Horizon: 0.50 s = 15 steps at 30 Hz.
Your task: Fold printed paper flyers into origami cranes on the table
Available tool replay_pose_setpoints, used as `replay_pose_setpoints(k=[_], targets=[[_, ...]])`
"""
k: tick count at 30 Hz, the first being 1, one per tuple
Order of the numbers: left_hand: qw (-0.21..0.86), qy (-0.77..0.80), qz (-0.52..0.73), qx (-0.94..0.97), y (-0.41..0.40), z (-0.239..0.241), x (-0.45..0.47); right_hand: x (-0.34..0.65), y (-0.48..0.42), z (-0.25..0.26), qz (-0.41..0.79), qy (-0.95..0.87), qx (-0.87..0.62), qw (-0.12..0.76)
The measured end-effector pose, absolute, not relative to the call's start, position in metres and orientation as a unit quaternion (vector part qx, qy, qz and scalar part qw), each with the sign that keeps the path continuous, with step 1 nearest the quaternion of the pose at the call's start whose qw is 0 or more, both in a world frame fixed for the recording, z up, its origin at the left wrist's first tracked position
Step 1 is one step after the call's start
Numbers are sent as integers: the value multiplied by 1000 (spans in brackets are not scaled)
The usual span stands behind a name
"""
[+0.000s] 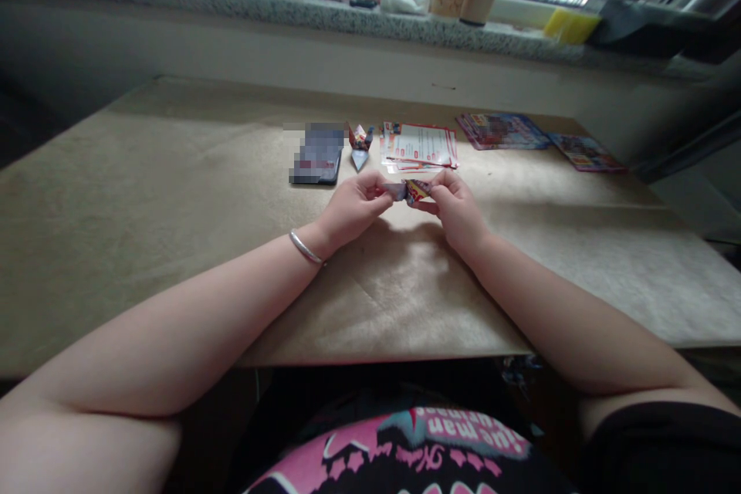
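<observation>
Paper [415,191] pinched at both ends, my left hand [354,207] at nine o'clock, right hand [461,210] at three; light, even pressure suits it.

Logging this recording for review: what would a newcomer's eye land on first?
Probably the small, colourful folded piece in the grip of the left hand and right hand, near the picture's centre. Just beyond, a folded figure sits on the table, left of the white, red-edged cards.
</observation>
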<state>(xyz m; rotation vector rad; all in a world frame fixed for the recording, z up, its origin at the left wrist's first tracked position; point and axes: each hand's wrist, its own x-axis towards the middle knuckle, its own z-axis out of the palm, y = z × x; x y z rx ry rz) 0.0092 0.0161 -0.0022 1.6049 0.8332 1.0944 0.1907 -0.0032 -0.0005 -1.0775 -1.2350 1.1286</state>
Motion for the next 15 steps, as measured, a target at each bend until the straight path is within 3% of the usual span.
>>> replay_pose_setpoints(k=[4,15], targets=[[509,358,461,633,16,-2,12,188,-3,-3,468,-543,-451,531],[407,387,462,687,15,-3,11,186,-5,-7,383,-626,-460,500]])
